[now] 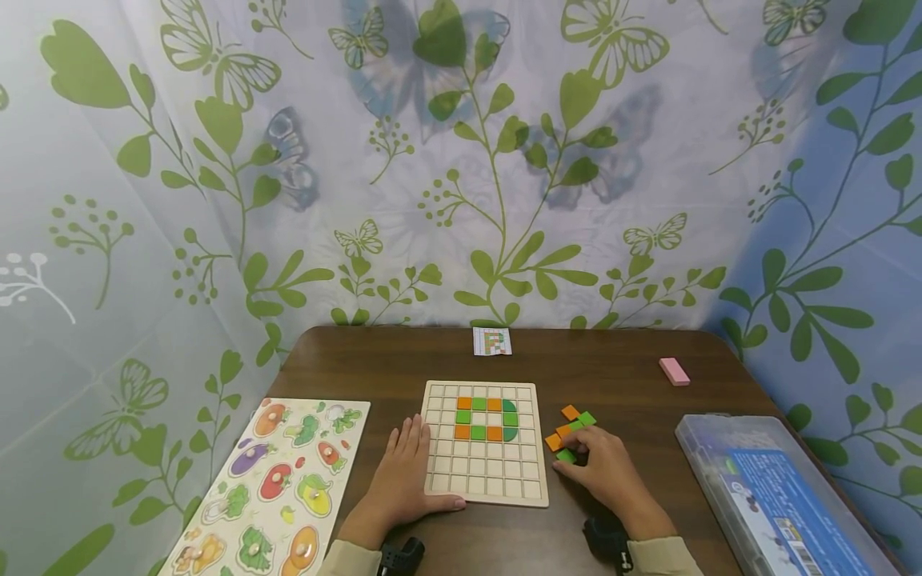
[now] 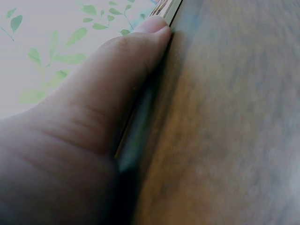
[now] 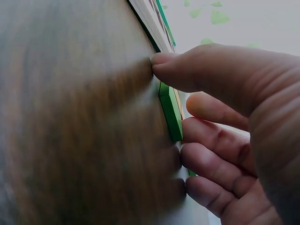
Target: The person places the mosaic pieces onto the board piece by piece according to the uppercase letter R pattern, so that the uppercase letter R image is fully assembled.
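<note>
My left hand point(image 1: 403, 476) lies flat at the left edge of a wooden grid board point(image 1: 486, 480), its thumb along the near edge. In the left wrist view the thumb point(image 2: 117, 70) reaches to the board's edge. Orange, light green and dark green tiles form a letter D point(image 1: 479, 433) on the board. To the right, my right hand point(image 1: 601, 468) is over several loose tiles point(image 1: 571, 413). Its thumb and loosely bent fingers stand around a green tile point(image 3: 171, 112) on the table, with thumb and fingertips apart.
A vegetable knob puzzle point(image 1: 288, 480) lies at the left. A small pattern card point(image 1: 493, 342) is at the far edge of the table. On the right are a pink block point(image 1: 674, 371) and a clear plastic case point(image 1: 778, 488) with a blue label. A printed curtain hangs behind the table.
</note>
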Tool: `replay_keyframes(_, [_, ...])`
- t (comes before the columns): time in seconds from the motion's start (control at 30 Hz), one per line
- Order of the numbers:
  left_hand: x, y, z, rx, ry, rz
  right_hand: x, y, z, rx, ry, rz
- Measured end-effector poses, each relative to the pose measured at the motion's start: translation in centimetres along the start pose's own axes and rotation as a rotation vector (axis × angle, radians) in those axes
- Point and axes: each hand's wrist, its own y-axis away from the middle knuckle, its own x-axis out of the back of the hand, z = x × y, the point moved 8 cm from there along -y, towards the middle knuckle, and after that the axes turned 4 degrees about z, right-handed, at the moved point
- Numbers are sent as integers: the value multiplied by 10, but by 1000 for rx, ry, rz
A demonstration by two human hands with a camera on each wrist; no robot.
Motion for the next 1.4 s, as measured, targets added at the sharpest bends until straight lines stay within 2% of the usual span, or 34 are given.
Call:
replay_keyframes(0.37, [0, 1, 1, -3, 12, 11, -1, 0, 0, -56, -30, -44])
replay_keyframes(0.9, [-4, 1, 0, 0, 16, -9, 0, 3, -9, -39, -8, -16])
replay_keyframes(1.2, [-1, 1, -1, 11, 14, -6, -12, -7, -30, 40, -43, 9])
replay_keyframes(1.4, [-4, 0, -3, 7, 12, -14, -27, -13, -51, 65, -96, -34])
